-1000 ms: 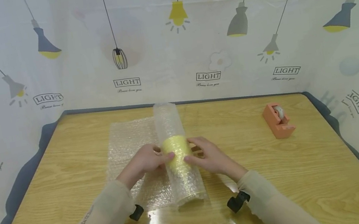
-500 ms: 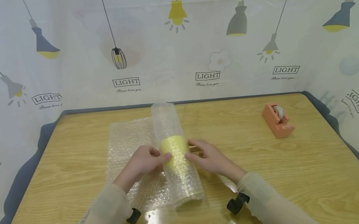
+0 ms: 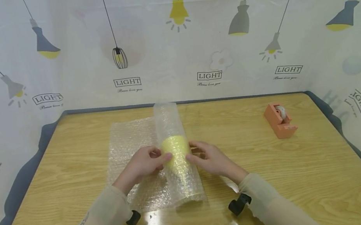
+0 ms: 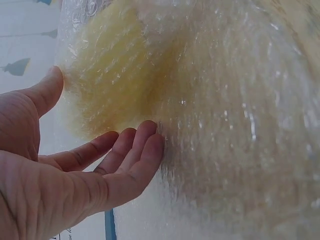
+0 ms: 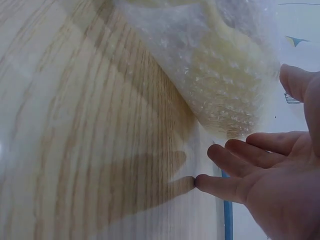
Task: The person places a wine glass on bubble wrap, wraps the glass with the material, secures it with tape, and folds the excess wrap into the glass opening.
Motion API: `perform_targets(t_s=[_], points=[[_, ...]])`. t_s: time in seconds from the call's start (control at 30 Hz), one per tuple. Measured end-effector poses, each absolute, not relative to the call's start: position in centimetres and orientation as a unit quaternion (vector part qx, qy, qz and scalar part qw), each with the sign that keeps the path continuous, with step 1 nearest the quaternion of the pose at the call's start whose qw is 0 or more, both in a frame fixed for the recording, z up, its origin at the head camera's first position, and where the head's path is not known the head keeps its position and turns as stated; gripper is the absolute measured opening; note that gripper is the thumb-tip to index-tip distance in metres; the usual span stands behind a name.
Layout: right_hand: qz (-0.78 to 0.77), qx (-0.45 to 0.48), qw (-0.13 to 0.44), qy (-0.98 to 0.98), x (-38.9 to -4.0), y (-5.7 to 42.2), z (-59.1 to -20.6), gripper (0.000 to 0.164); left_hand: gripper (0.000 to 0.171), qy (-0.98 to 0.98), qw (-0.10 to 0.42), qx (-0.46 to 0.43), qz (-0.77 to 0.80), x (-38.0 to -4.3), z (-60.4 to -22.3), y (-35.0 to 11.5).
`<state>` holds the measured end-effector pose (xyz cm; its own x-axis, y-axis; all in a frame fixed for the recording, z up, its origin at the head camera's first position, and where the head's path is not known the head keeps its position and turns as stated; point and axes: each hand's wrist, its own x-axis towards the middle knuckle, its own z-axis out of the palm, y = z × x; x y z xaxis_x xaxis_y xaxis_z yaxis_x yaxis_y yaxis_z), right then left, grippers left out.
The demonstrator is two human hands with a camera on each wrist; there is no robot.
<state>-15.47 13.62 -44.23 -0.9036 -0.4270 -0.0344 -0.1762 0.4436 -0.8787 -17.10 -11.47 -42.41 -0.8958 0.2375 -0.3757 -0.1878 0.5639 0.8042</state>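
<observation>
A yellow object (image 3: 176, 150), cylinder-like, shows through clear bubble wrap (image 3: 167, 118) rolled around it. The roll lies lengthwise on the table, and a flat part of the wrap (image 3: 128, 140) spreads out to its left. My left hand (image 3: 147, 160) holds the roll's left side, thumb on top and fingers low by the flat sheet. From the right side my right hand (image 3: 210, 159) holds it, thumb against the wrap and fingers beside it near the table. In the left wrist view the yellow part (image 4: 115, 65) appears blurred under the bubbles. What exactly the yellow object is cannot be told.
An orange tape dispenser (image 3: 278, 122) with a roll of clear tape stands at the right on the wooden table (image 3: 238, 119). Behind the table's back edge hangs a cloth (image 3: 157, 53) printed with lamps. Both wrists wear black camera mounts.
The roll and both hands stay almost in place. My left hand and the roll have shifted very slightly left since the first frame.
</observation>
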Motion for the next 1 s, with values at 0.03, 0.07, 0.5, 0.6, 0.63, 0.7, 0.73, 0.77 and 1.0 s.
perform_targets(t_s=[0.03,0.07,0.5,0.6,0.63,0.7,0.73,0.77,1.0], points=[[-0.498,-0.179,0.127,0.839,-15.47,13.62,-44.23,0.059,0.056,0.854,0.229,0.017,0.467,-17.09,-42.41,-11.51],[-0.501,-0.18,0.127,0.837,-15.46,13.62,-44.18,0.058,0.058,0.853,0.23,0.019,0.468,-17.08,-42.43,-11.56],[-0.496,-0.198,0.116,0.838,-15.51,13.5,-44.11,0.057,0.059,0.832,0.258,0.022,0.49,-17.21,-42.59,-12.24],[-0.494,-0.199,0.111,0.839,-15.47,13.49,-44.1,0.056,0.054,0.824,0.265,0.023,0.5,-17.3,-42.67,-12.24],[-0.496,-0.199,0.11,0.838,-15.46,13.49,-44.1,0.056,0.052,0.824,0.266,0.025,0.5,-17.32,-42.71,-12.27],[-0.501,-0.201,0.106,0.835,-15.46,13.46,-44.15,0.056,0.045,0.827,0.266,0.03,0.495,-17.38,-42.77,-12.29],[-0.505,-0.201,0.105,0.833,-15.47,13.44,-44.19,0.055,0.043,0.829,0.266,0.033,0.491,-17.4,-42.77,-12.3],[-0.509,-0.201,0.104,0.831,-15.46,13.42,-44.23,0.056,0.04,0.833,0.265,0.035,0.484,-17.42,-42.77,-12.31],[-0.518,-0.207,0.093,0.825,-15.35,13.25,-44.28,0.056,0.056,0.842,0.253,0.022,0.477,-17.55,-42.59,-12.23]])
